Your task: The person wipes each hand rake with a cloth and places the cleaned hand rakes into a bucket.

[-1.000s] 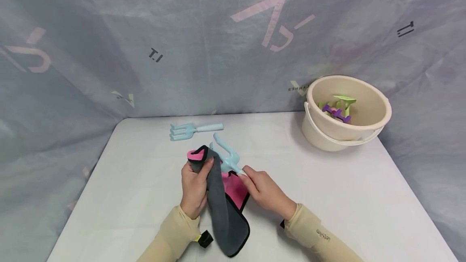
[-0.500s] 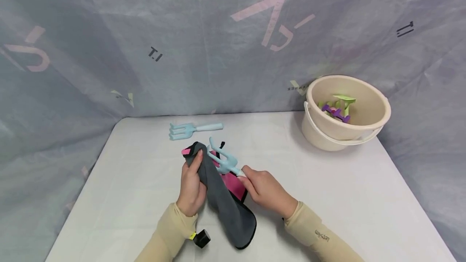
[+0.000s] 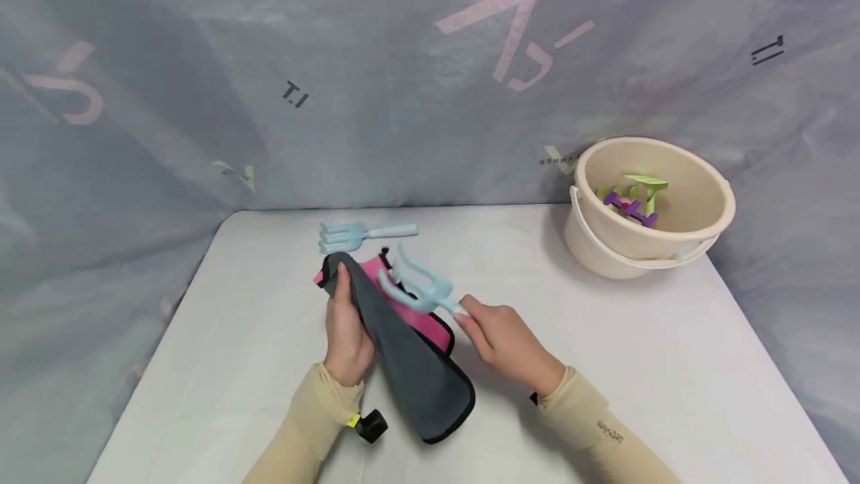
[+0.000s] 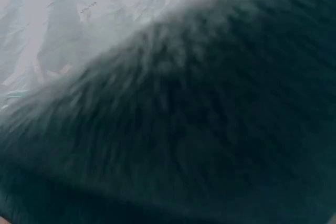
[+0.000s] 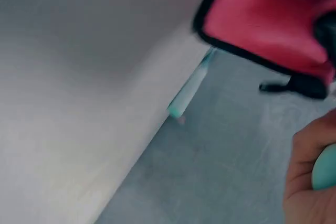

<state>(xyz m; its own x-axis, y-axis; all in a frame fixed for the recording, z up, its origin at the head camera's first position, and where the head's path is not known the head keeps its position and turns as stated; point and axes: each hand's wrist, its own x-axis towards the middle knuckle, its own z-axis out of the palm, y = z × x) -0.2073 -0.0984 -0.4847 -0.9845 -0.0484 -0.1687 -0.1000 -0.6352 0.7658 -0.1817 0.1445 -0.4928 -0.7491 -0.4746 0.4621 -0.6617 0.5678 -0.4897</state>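
Observation:
In the head view my left hand (image 3: 348, 346) grips the upper end of a grey and pink cloth (image 3: 419, 372) with black edging, the thumb over its grey side. The cloth hangs folded to the lower right, and its dark grey side (image 4: 189, 108) fills most of the left wrist view. My right hand (image 3: 510, 346) holds a light blue hand cultivator (image 3: 430, 296) by its handle, its curved prongs over the pink side of the cloth. Up close in the right wrist view are the cultivator's handle end (image 5: 325, 169) in my right hand (image 5: 307, 198) and the pink side (image 5: 268, 17).
A light blue hand fork (image 3: 346, 237) lies on the white table (image 3: 605, 394) behind the cloth. The cream bucket (image 3: 605, 249) at the back right has green and purple items (image 3: 631, 204) inside and its handle down. A printed grey sheet (image 3: 403, 95) hangs behind the table.
My left hand has moved a little left, its thumb now straighter along the cloth. The cloth has spread out wider, showing more pink. The cultivator's prongs have come out from behind the grey side.

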